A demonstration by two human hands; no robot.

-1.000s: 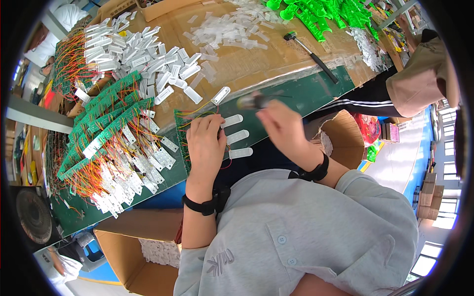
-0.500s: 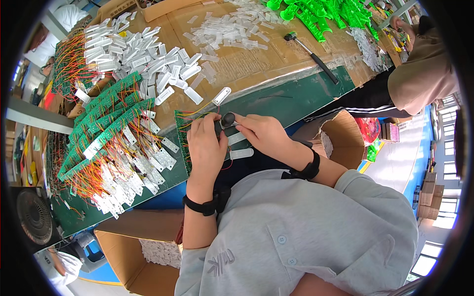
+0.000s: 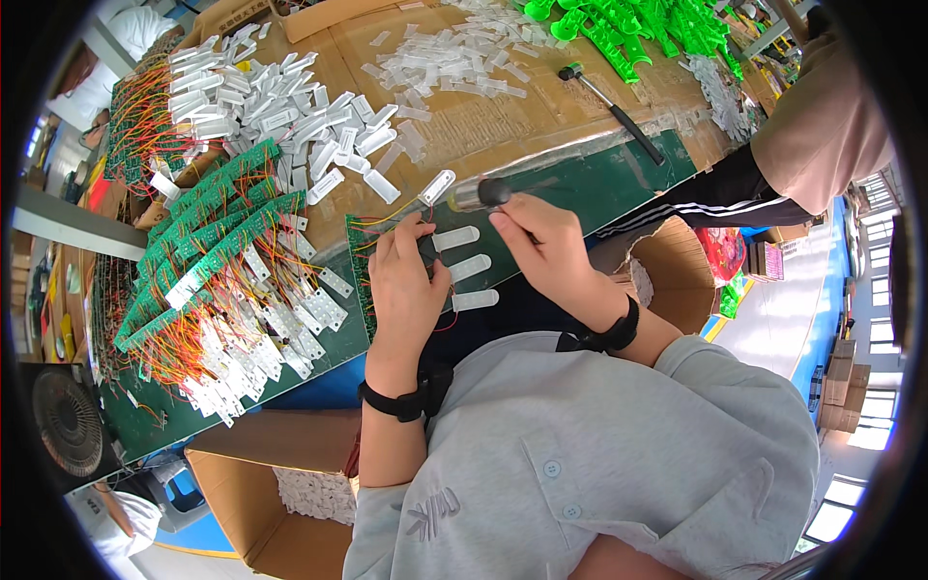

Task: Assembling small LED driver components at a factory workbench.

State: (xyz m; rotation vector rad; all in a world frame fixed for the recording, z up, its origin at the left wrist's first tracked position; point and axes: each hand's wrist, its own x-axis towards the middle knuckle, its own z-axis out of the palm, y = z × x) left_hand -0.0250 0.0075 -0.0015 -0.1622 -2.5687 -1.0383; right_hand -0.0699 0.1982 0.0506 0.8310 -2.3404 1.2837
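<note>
Gripped dark-ended tool (image 3: 493, 192) in right hand (image 3: 546, 240); held left hand (image 3: 401, 280) half-curled, contents unclear. Judged white strips (image 3: 471, 267) at its three o'clock light, stiff, edge-pinchable.

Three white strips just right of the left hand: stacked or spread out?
Spread out: the three white strips lie side by side beside the left hand, with dark gaps visible between them.

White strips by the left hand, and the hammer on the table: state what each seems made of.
White strips: probably plastic, frosted-looking, judging by their smooth, milky surface. Hammer: likely a metal shaft, shiny silver; dark matte grip, perhaps rubber or plastic.
</note>
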